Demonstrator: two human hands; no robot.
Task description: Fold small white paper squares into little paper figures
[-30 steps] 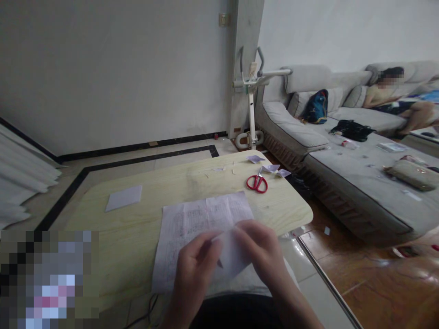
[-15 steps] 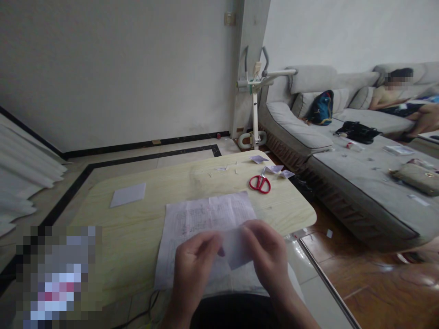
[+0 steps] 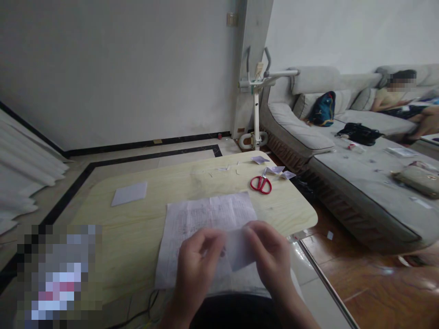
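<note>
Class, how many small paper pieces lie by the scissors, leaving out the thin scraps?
3: the back piece, the middle piece by the tips of the scissors, and the right piece nearest the table's right edge. More could be hidden underneath.

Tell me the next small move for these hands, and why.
Probably lower the small paper onto the sheet and press it flat there: the left hand and right hand hold it by opposite sides over the sheet, and the scissors lie aside, in neither hand.

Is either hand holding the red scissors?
No, the red scissors lie on the table, while the left hand and right hand hold a small paper.
</note>
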